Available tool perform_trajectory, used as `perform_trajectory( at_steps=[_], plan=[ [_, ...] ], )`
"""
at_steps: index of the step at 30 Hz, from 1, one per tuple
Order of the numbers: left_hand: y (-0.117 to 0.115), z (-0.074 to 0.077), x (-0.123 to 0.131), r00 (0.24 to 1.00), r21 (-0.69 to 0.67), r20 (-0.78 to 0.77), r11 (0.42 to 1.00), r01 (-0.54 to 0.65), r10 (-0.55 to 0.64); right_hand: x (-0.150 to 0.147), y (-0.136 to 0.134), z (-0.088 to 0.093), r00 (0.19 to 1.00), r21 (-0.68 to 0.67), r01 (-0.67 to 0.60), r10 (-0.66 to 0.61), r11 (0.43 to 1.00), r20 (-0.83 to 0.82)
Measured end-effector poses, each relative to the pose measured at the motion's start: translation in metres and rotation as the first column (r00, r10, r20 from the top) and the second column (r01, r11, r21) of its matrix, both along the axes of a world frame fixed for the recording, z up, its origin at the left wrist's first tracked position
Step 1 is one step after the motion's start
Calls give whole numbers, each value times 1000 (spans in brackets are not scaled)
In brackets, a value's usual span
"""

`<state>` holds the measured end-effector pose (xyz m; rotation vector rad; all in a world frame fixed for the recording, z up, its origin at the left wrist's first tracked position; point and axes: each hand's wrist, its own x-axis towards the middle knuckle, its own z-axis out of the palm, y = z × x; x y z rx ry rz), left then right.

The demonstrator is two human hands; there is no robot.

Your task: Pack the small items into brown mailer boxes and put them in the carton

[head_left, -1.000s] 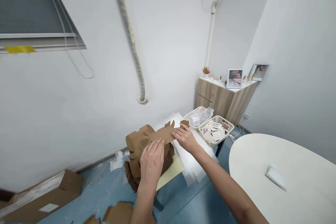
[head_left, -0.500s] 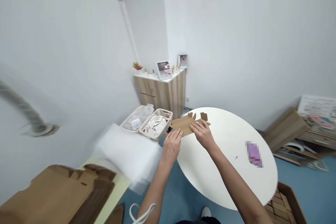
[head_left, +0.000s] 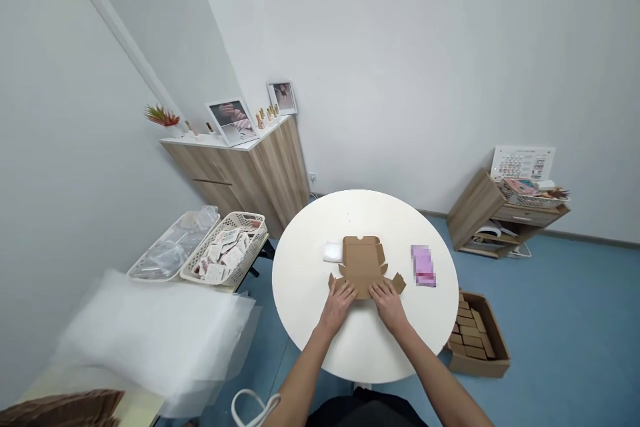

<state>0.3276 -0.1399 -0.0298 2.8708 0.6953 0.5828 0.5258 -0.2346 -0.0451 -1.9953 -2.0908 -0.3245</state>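
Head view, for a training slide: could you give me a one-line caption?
Left hand and right hand rest on a cardboard box blank lying on a round white table.

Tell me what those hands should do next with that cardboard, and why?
Probably fold the near edge up: the left hand and right hand both rest along it, and the flat cardboard box blank lies unfolded, its side tabs spread.

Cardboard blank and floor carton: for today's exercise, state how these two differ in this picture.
The cardboard blank lies flat on the white round table under the left hand and right hand, while the brown carton sits on the blue floor. The blank is unfolded, flaps spread; the carton is an open box holding small brown boxes. Both are brown cardboard.
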Motion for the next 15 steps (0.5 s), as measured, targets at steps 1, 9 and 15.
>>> perform_trajectory(
  at_steps=[1,9,15],
  plan=[
    [-4,-11,-1,1000,-4,-20,1000,-5,5,-2,-6,-12,1000,-44,-2,2,999,-9],
    [-29,-65,-20,990,-10,-120,998,-70,68,-16,-37,-47,997,-227,-52,36,973,-75],
    [-39,-52,-23,995,-94,-81,993,-73,65,-15,-32,-13,976,-436,-95,-3,895,-218]
  ],
)
